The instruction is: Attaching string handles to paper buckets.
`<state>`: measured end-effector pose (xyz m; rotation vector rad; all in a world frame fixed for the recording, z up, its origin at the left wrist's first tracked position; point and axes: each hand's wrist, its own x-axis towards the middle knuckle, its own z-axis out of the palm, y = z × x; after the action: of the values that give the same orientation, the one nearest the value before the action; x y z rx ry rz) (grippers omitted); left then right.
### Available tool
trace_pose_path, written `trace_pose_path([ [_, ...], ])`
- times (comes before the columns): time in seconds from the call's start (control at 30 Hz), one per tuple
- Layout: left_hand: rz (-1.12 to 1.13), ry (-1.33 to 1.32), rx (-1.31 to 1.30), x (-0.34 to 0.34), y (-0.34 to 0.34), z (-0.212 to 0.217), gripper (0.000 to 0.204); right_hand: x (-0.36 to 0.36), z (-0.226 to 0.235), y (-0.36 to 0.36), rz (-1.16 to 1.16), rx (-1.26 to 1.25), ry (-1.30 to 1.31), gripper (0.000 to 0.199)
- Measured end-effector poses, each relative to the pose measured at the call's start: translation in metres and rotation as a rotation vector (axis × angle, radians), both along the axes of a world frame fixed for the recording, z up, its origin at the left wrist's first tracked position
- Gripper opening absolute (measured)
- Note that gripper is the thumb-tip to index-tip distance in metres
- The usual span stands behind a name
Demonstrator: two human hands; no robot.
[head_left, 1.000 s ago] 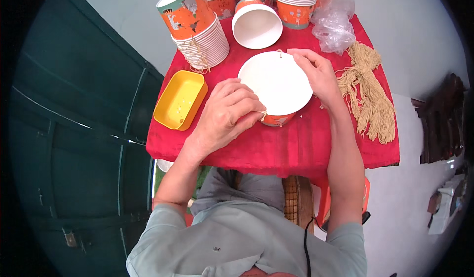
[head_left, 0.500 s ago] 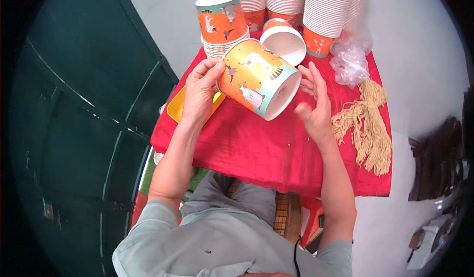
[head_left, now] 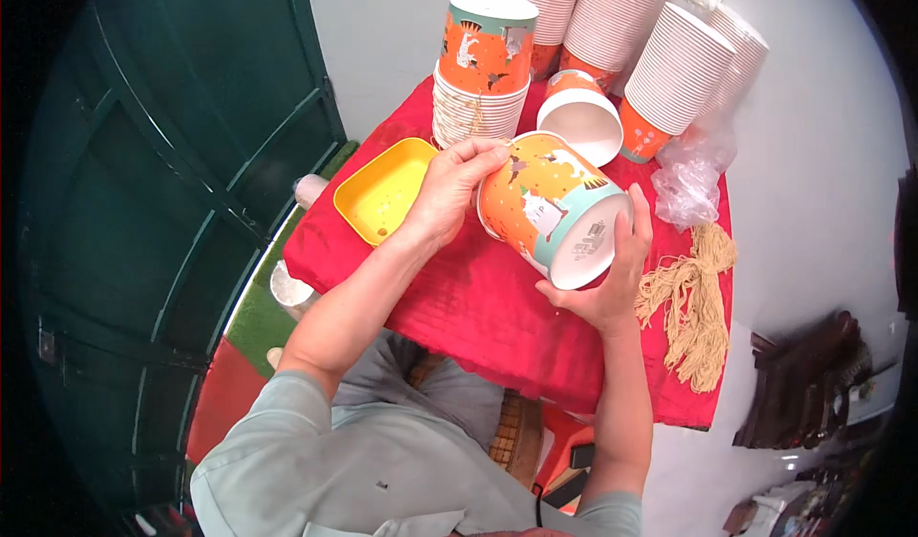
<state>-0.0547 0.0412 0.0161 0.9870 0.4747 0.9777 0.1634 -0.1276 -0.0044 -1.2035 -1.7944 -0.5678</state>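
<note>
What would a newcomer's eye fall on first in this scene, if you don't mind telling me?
Probably the orange paper tub, held tilted on its side above the red tablecloth between the left hand and right hand. Behind it rise tall stacks of cups, with a yellow tray at left.

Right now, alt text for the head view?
Both hands, left hand and right hand, hold a tilted orange paper tub over a red tablecloth. Beside it lie a yellow tray, cup stacks and tan strings.
</note>
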Motion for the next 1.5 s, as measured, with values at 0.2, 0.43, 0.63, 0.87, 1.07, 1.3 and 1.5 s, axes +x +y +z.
trace_pose_path([
  [0.2,-0.034,-0.025,0.049,0.000,0.017,0.003,0.033,-0.017,0.010,0.011,-0.015,0.006,0.104,0.142],
  [0.43,-0.123,-0.084,-0.147,-0.014,0.037,0.002,0.037,-0.034,0.027,0.030,0.090,0.002,0.082,0.149],
  [0.63,-0.161,-0.096,-0.168,-0.018,0.053,-0.008,0.039,-0.048,0.039,0.040,0.078,-0.012,0.085,0.142],
  [0.87,-0.219,-0.080,-0.161,-0.014,0.049,-0.007,0.036,-0.059,0.043,0.039,0.034,0.006,0.083,0.139],
  [1.07,-0.178,-0.052,-0.185,-0.013,0.047,-0.004,0.037,-0.058,0.043,0.040,0.009,-0.002,0.047,0.140],
  [1.3,-0.182,-0.071,-0.084,-0.022,0.050,0.005,0.039,-0.055,0.062,0.040,-0.023,0.011,0.021,0.132],
  [1.5,-0.243,0.036,0.348,-0.023,0.083,0.083,0.045,-0.024,0.124,0.069,0.060,0.080,0.314,0.116],
])
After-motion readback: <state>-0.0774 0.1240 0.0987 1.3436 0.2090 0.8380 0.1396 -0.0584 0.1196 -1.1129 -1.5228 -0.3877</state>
